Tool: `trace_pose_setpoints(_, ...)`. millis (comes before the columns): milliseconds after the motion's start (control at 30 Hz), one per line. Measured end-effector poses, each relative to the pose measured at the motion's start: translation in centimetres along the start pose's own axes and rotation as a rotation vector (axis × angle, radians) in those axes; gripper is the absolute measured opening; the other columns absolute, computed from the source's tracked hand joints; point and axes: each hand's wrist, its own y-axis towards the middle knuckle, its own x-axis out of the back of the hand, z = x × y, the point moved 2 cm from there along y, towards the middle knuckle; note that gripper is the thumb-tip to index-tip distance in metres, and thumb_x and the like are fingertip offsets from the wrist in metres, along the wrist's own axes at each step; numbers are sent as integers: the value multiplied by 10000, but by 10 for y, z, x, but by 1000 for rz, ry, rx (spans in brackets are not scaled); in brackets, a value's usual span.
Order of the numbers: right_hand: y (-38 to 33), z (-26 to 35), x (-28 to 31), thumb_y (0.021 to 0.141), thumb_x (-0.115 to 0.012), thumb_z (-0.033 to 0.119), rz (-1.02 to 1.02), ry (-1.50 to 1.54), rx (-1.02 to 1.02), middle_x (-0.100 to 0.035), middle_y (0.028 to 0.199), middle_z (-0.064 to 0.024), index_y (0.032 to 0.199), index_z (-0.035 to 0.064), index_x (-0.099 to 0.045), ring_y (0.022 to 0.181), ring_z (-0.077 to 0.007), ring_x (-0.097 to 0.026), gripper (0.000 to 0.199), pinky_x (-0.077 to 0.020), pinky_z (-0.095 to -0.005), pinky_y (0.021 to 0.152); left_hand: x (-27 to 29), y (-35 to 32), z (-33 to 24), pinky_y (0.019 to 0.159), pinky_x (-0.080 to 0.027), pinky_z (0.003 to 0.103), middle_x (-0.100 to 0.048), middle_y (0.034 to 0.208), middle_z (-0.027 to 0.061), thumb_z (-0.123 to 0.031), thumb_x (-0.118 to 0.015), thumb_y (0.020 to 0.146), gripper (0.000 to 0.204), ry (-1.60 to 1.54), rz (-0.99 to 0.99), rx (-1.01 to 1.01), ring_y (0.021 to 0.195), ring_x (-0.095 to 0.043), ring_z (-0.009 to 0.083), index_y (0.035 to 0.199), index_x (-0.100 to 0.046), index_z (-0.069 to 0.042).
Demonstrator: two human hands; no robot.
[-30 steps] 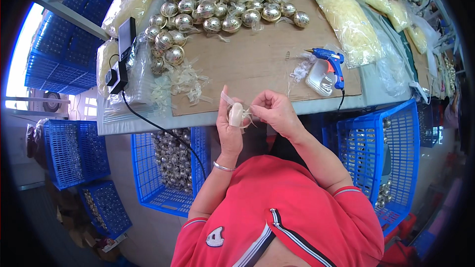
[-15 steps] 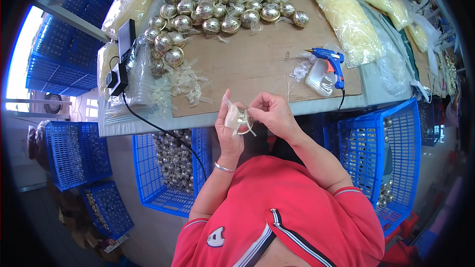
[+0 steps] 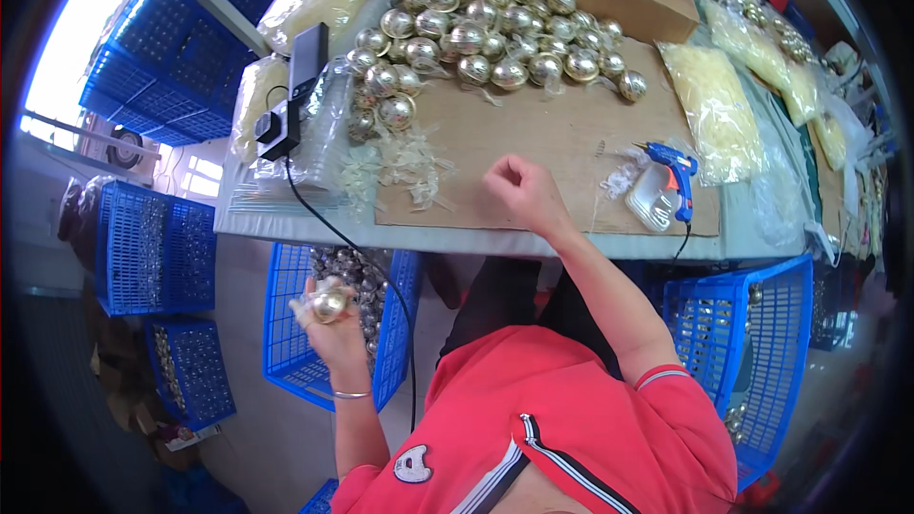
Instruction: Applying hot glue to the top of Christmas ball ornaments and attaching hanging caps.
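Observation:
A shiny gold bauble (image 3: 330,304) with pale ribbon round it sits in my left hand (image 3: 333,338), whose fingers are wrapped about it from behind. That hand hangs left of the table, over a blue plastic basket (image 3: 393,319) holding many similar baubles. My right hand (image 3: 522,188) is above the brown cardboard sheet (image 3: 533,133) on the table, fingers curled together; whether they hold anything is hidden. Left of it lies a heap of cut pale ribbon bows (image 3: 416,171). A large pile of gold baubles (image 3: 509,73) covers the cardboard's far side.
A blue glue gun (image 3: 683,173) rests on a clear plastic tray (image 3: 649,205) at the right. Bags of cream ribbon pieces (image 3: 716,114) lie beyond it. A black power strip (image 3: 280,133) trails its cable past the table edge. Another blue basket (image 3: 790,362) stands at the right.
My left hand has moved left and down from the table edge with the bauble, over the basket. My right hand has let go of the bauble and moved up over the cardboard. The view has shifted.

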Motion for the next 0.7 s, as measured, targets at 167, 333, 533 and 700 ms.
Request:
trace_pose_setpoints(167,93,14,-42,787,-669,224,-106,-166,180,-629,882,-147,1010,13,-572,802,-220,-609,322,-480,-336,725,66,8,-16,873,-514,423,-350,1331,267,-491,-470,915,689,-91,-448,84,1122,-469,425,1397,-211,-72)
trace_pose_setpoints(333,156,46,-81,692,-733,384,-253,-614,359,-552,1151,-186,1206,37,-461,1075,-321,-528,677,-440,-397,894,45,-5,-11,845,-491,392,-343,1363,242,-430,-480,928,659,20,-242,54,1140,-490,371,1417,-189,-97)
trace_pose_setpoints(533,180,59,-101,632,-764,407,-141,-995,220,-407,1285,-158,1155,32,-514,1180,-330,-421,691,-368,-492,956,-7,-17,-6,755,-480,335,-514,1220,180,-393,-387,969,523,224,-30,-34,1030,-565,288,1377,-313,-74)
trace_pose_setpoints(700,151,51,-72,599,-798,318,-422,-647,742,-465,1183,-172,1052,16,-486,1087,-315,-470,628,-410,-415,907,-69,-23,16,758,-491,335,-527,1187,155,-240,-403,979,397,271,301,-79,987,-571,247,1309,-396,-20)
